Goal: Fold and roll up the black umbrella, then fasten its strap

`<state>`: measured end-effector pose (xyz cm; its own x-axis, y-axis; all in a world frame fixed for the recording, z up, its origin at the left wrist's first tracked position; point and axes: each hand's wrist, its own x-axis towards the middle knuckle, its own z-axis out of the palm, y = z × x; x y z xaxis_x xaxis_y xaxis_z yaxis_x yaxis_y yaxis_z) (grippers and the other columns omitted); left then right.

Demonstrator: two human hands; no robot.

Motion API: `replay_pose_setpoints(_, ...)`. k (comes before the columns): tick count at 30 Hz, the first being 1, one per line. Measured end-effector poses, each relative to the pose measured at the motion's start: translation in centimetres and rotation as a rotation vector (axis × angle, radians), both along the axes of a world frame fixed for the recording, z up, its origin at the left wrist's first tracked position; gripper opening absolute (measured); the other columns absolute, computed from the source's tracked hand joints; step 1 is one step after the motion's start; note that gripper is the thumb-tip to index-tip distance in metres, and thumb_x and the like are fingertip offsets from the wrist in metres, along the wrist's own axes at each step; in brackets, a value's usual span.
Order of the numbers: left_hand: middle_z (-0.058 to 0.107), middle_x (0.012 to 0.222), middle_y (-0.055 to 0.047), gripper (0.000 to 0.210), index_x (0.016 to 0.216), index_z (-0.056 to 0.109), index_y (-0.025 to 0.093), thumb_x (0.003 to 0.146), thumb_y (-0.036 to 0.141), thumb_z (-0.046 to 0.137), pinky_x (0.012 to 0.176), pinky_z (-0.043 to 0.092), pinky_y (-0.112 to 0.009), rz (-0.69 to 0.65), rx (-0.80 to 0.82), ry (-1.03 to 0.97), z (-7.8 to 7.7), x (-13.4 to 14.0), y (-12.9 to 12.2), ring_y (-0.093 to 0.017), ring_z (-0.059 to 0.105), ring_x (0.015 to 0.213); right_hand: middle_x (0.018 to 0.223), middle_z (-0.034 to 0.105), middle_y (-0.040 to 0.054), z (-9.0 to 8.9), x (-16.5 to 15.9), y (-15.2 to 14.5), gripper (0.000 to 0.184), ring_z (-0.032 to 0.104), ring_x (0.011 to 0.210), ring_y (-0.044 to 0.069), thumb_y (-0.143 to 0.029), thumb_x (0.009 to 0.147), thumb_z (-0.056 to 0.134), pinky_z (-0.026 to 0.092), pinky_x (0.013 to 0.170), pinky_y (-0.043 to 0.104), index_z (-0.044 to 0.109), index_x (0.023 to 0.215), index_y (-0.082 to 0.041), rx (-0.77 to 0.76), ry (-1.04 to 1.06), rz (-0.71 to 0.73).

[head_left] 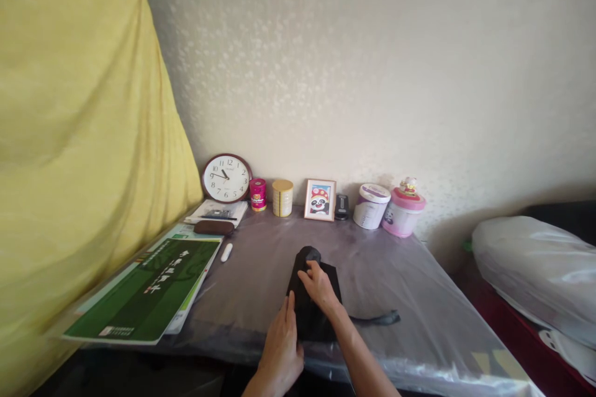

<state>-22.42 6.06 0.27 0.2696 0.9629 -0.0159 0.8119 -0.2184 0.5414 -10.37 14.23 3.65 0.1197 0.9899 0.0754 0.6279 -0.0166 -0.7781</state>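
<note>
I see the left hand point(283, 340) against the left edge of a flat black thing point(310, 319) on the table point(261, 279). The right hand point(320, 286) touches its far part. A round clock point(226, 178) leans far left, beyond a green book point(144, 291).

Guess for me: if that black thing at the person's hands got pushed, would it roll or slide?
The black thing probably won't roll, since its sides look straight rather than rounded. It may slide fairly easily, because the table cover looks like smooth, shiny plastic.
</note>
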Motion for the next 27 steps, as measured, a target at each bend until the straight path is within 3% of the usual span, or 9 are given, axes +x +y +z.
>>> replay_pose_setpoints(5, 0.026, 0.145, -0.017, 0.093, 0.140, -0.001, 0.006, 0.059, 0.001, 0.045, 0.108, 0.025, -0.032, 0.031, 0.025, 0.002, 0.0, -0.1, -0.1, -0.021, 0.029, 0.132, 0.063, 0.063, -0.0017, 0.3, -0.3, -0.5, 0.024, 0.054, 0.041, 0.008, -0.035, 0.087, 0.039, 0.037, 0.040, 0.017, 0.056, 0.089, -0.018, -0.032, 0.172, 0.186)
replay_pose_setpoints(10, 0.023, 0.148, -0.010, 0.098, 0.138, -0.020, 0.015, 0.063, 0.001, 0.043, 0.105, 0.029, -0.029, 0.022, 0.115, -0.099, 0.5, -0.5, -0.7, -0.017, 0.031, 0.131, 0.059, 0.061, -0.0047, 0.2, -0.2, -0.6, 0.023, 0.053, 0.038, 0.005, -0.035, 0.087, 0.038, 0.038, 0.040, 0.014, 0.054, 0.081, -0.019, -0.044, 0.239, 0.218)
replay_pose_setpoints(14, 0.027, 0.146, -0.009, 0.091, 0.141, -0.009, 0.018, 0.067, 0.003, 0.042, 0.104, 0.029, -0.030, 0.002, 0.093, 0.015, 1.1, -0.5, -1.0, -0.019, 0.033, 0.130, 0.064, 0.065, -0.0036, 0.0, -0.2, -0.8, 0.022, 0.055, 0.041, 0.005, -0.034, 0.087, 0.040, 0.041, 0.047, 0.016, 0.056, 0.081, -0.019, 0.001, 0.210, 0.238)
replay_pose_setpoints(17, 0.039, 0.138, -0.013, 0.084, 0.141, 0.000, 0.013, 0.069, 0.006, 0.043, 0.100, 0.033, -0.031, 0.014, 0.032, 0.133, 1.5, -0.4, -1.1, -0.021, 0.043, 0.121, 0.069, 0.068, -0.0027, 0.2, -0.2, -1.3, 0.023, 0.055, 0.043, 0.007, -0.033, 0.088, 0.039, 0.042, 0.049, 0.018, 0.058, 0.084, -0.020, 0.015, 0.179, 0.280)
replay_pose_setpoints(19, 0.042, 0.134, -0.016, 0.079, 0.141, 0.004, 0.008, 0.071, 0.006, 0.042, 0.099, 0.034, -0.031, 0.016, 0.017, 0.172, 1.6, -0.3, -1.0, -0.022, 0.045, 0.119, 0.071, 0.069, -0.0024, 0.6, -0.2, -1.8, 0.023, 0.058, 0.050, 0.009, -0.031, 0.089, 0.039, 0.044, 0.055, 0.020, 0.060, 0.088, -0.021, 0.067, 0.132, 0.320)
replay_pose_setpoints(23, 0.035, 0.140, -0.017, 0.073, 0.140, 0.013, 0.003, 0.072, 0.006, 0.039, 0.105, 0.029, -0.033, 0.017, -0.006, 0.220, 1.2, 0.0, -1.0, -0.024, 0.036, 0.127, 0.083, 0.071, 0.0011, 0.8, 0.0, -2.3, 0.022, 0.061, 0.082, 0.016, -0.027, 0.087, 0.044, 0.045, 0.077, 0.027, 0.066, 0.091, -0.024, 0.317, -0.073, 0.322)
replay_pose_setpoints(27, 0.035, 0.141, -0.016, 0.073, 0.139, 0.014, 0.004, 0.071, 0.006, 0.038, 0.106, 0.027, -0.035, 0.022, -0.013, 0.240, 0.8, 0.1, -0.9, -0.024, 0.034, 0.129, 0.102, 0.069, 0.0019, -0.3, 0.5, -1.4, 0.021, 0.050, 0.111, 0.020, -0.025, 0.086, 0.048, 0.030, 0.100, 0.040, 0.068, 0.088, -0.026, 0.433, -0.201, 0.372)
